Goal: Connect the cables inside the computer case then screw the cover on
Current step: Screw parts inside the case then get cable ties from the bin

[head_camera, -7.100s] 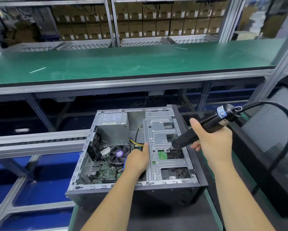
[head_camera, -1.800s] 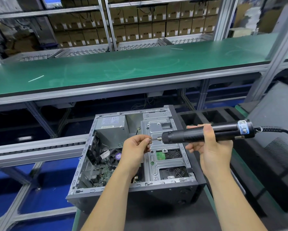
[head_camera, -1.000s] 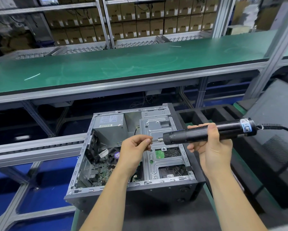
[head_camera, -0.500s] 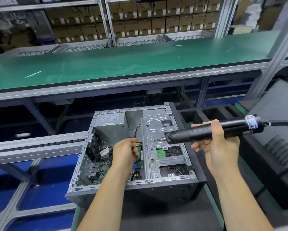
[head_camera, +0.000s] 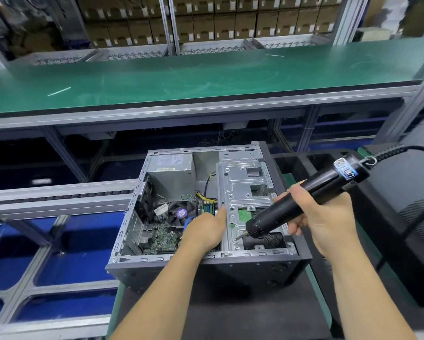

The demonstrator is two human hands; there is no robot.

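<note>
An open computer case (head_camera: pixel 230 260) lies on its side in front of me, its motherboard (head_camera: pixel 164 238), fan and coloured cables (head_camera: pixel 206 198) exposed. A grey metal drive bracket (head_camera: pixel 240 182) covers its right half. My left hand (head_camera: pixel 206 229) rests against the bracket's left edge, thumb up along it; its fingers are hidden inside the case. My right hand (head_camera: pixel 321 217) grips a black electric screwdriver (head_camera: pixel 301 200), tilted down-left, with the bit tip touching the bracket's lower part.
A long green bench (head_camera: pixel 206 74) runs across behind the case, with stacked cardboard boxes (head_camera: pixel 206 20) on racks beyond. The screwdriver's coiled black cord (head_camera: pixel 422 182) loops to the right. A dark panel (head_camera: pixel 414 204) lies at right; grey rails over blue floor at left.
My right hand has swung the screwdriver from level to pointing down at the bracket's lower part. My left hand moved from the bit tip down to the bracket's left edge.
</note>
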